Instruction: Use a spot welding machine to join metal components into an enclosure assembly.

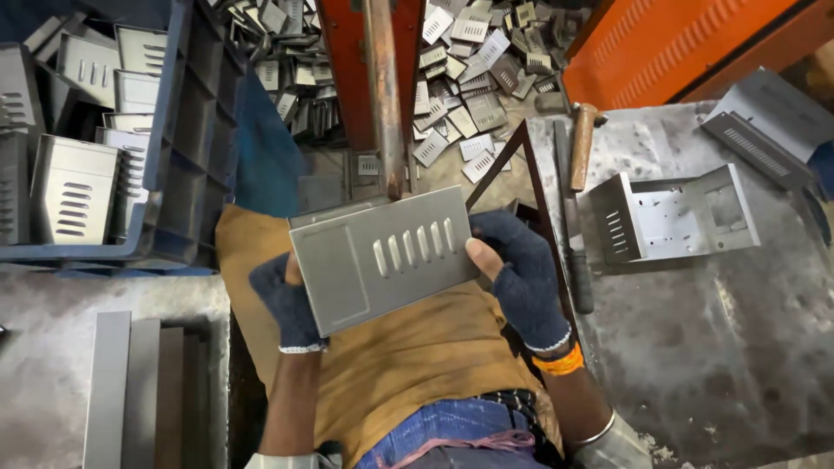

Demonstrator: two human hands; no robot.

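1. A worn grey metal bench point(695, 347) lies to the person's right; on it stands a bent sheet-metal housing point(669, 215) with slots in one wall, and a wooden-handled hammer point(582, 143) lies near its far edge.
2. A blue plastic crate point(187, 156) on the left holds slotted metal covers point(74, 187), and a heap of small punched pieces point(473, 78) litters the floor ahead.
3. An orange machine frame point(347, 69) with a rusty upright bar point(385, 95) rises in front.
4. The left hand point(287, 300), in a dark fingerless glove, grips the left edge of a flat grey louvred panel point(387, 256), fingers curled behind it.
5. The right hand point(521, 274), gloved alike, clasps the panel's right edge, bare thumb pressed on its face.
6. The panel is held tilted over the lap, just beneath the bar.
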